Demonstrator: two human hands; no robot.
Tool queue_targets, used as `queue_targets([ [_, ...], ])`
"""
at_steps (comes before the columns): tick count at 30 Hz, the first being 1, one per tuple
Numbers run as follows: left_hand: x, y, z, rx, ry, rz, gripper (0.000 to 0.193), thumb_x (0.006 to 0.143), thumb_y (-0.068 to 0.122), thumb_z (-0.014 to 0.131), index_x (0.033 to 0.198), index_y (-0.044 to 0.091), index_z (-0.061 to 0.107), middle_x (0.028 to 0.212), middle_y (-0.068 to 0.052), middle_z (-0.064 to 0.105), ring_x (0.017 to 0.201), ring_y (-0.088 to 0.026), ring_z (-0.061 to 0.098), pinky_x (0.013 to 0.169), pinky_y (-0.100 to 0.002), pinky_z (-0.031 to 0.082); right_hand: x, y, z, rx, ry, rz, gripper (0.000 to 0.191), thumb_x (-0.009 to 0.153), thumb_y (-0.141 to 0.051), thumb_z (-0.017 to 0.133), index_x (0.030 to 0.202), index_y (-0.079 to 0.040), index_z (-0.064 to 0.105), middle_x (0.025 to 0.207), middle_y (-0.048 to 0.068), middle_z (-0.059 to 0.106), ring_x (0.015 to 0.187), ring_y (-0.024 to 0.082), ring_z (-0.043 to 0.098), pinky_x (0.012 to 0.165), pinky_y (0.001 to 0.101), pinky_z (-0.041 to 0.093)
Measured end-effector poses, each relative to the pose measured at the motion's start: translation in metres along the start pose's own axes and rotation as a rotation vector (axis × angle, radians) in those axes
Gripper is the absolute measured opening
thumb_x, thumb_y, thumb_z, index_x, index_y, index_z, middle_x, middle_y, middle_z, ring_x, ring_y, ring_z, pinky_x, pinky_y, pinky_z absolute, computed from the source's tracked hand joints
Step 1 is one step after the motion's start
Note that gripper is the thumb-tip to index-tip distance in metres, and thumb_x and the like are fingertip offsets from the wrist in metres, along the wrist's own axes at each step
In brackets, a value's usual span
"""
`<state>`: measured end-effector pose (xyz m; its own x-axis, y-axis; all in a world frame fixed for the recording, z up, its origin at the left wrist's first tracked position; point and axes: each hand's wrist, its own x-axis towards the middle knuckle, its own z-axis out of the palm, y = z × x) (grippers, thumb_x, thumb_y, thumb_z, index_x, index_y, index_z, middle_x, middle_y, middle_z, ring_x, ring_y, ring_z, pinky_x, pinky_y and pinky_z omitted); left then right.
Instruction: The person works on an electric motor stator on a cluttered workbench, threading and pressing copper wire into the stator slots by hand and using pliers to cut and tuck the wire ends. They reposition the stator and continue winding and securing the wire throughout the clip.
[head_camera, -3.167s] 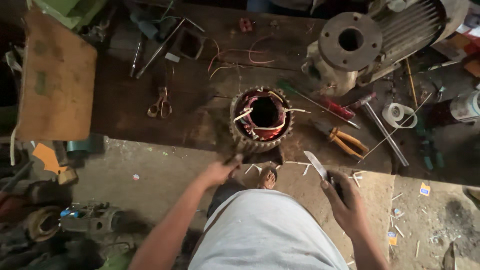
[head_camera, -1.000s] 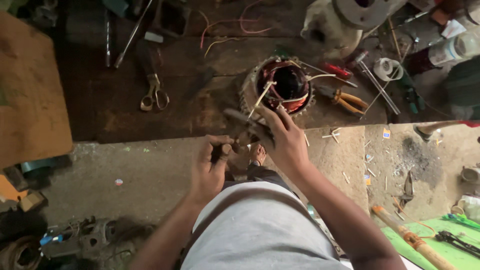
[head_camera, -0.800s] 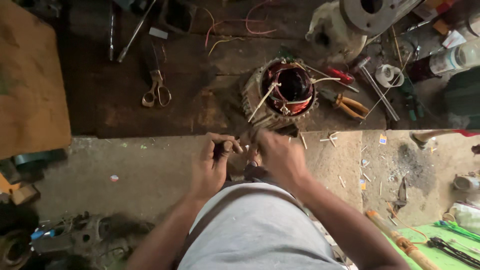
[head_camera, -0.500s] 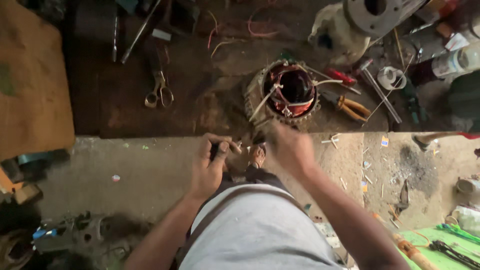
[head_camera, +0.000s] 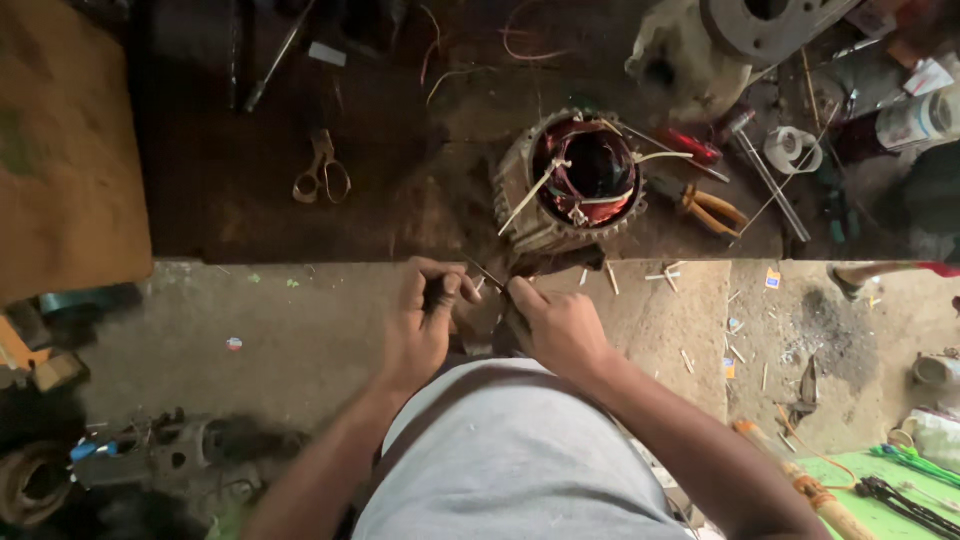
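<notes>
Dark bench ahead carries the stator (head_camera: 585, 180). I'd keep my left hand (head_camera: 425, 325) and right hand (head_camera: 560, 325) pinched on the thin strip (head_camera: 487, 272) at its edge, pulling evenly.

Thin strip (head_camera: 487, 274): short, slender, pale at its tip, otherwise dark; pinched at both ends between the fingers of the left hand (head_camera: 425, 320) and the right hand (head_camera: 560, 325); lies slightly slanted, at the near edge of the dark workbench, just below the motor stator. Material too small to tell.
</notes>
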<state>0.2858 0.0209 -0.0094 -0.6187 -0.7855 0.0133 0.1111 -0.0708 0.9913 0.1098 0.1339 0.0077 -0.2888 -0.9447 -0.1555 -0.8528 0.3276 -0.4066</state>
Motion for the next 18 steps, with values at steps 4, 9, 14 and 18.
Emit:
queue_targets([
  [4,0.0007,-0.0035,-0.0024,0.027,-0.057,0.161,0.004,0.110,0.006,0.053,0.112,0.003,0.055,0.097,-0.006,0.067,0.089,-0.012,0.064,0.087,-0.027,0.054,-0.0001,0.0009,-0.0001,-0.100,0.016,0.058,0.023,0.089,-0.026,0.069,0.107,-0.013,0.061,0.076,0.012,0.069,0.064,0.035,0.069,0.055,0.0491,0.052],
  [9,0.0000,0.0024,-0.0083,0.050,-0.087,0.015,0.008,0.109,0.007,0.053,0.114,0.004,0.056,0.093,-0.003,0.068,0.069,-0.005,0.048,0.064,-0.021,0.044,0.0000,0.0024,-0.0002,-0.016,0.087,-0.047,0.025,0.088,-0.026,0.069,0.108,-0.013,0.063,0.071,0.014,0.068,0.062,0.038,0.068,0.054,0.0499,0.052],
  [14,0.0033,0.0015,-0.0044,-0.320,0.112,-0.389,0.010,0.106,0.019,0.055,0.107,0.009,0.058,0.086,-0.002,0.066,0.058,-0.004,0.043,0.048,-0.022,0.035,0.0012,0.0025,0.0000,-0.189,-0.118,0.050,0.015,0.085,-0.024,0.070,0.098,-0.018,0.065,0.075,0.012,0.069,0.068,0.034,0.070,0.056,0.0475,0.054],
  [18,0.0038,-0.0062,-0.0051,-0.730,0.162,-0.577,0.013,0.105,0.024,0.055,0.102,0.011,0.057,0.088,0.001,0.067,0.053,-0.004,0.038,0.045,-0.023,0.029,0.0019,-0.0028,-0.0010,-0.038,0.055,-0.041,0.023,0.093,-0.030,0.070,0.108,-0.013,0.064,0.066,0.012,0.066,0.058,0.034,0.067,0.054,0.0482,0.052],
])
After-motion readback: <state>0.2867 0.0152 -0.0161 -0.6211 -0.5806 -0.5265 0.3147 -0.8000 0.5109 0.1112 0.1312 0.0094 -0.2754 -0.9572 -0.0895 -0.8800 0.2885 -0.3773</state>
